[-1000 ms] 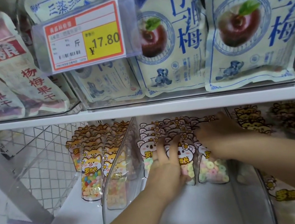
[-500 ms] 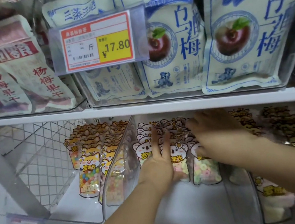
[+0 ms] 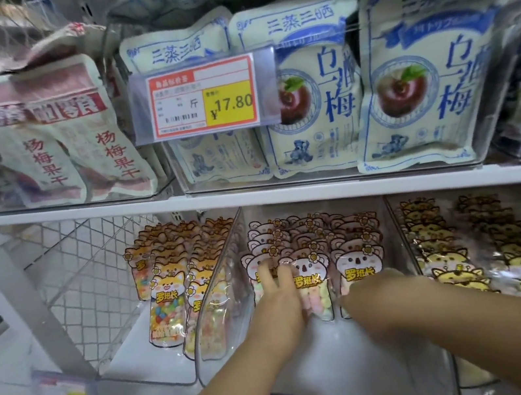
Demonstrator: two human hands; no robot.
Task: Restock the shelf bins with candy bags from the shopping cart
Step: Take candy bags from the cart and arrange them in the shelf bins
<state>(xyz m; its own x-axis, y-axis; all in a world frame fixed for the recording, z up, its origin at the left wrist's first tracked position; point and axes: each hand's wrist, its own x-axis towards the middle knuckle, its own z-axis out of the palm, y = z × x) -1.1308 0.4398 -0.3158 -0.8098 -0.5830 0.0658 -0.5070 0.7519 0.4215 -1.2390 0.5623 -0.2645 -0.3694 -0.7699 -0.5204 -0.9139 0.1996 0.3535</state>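
- Left hand (image 3: 280,301): inside the middle clear bin (image 3: 334,357) on the lower shelf, fingers (image 3: 265,275) straight and slightly spread, holding nothing, laid flat against the front row of koala candy bags (image 3: 356,260)
- Right hand (image 3: 375,292): low in the same bin, at the foot of the right-hand front bag; smeared by motion blur, so I cannot tell whether its fingers are apart or curled
- Koala candy bags: upright in three columns, several rows deep, filling the back of the bin; bare bin floor in front of them
- Neighbouring bins: shiba candy bags (image 3: 169,302) to the left, tiger candy bags (image 3: 454,271) to the right
- Upper shelf (image 3: 286,194): blue-and-white plum bags (image 3: 421,77), pink fruit bags (image 3: 69,136), price tag (image 3: 204,98) reading 17.80
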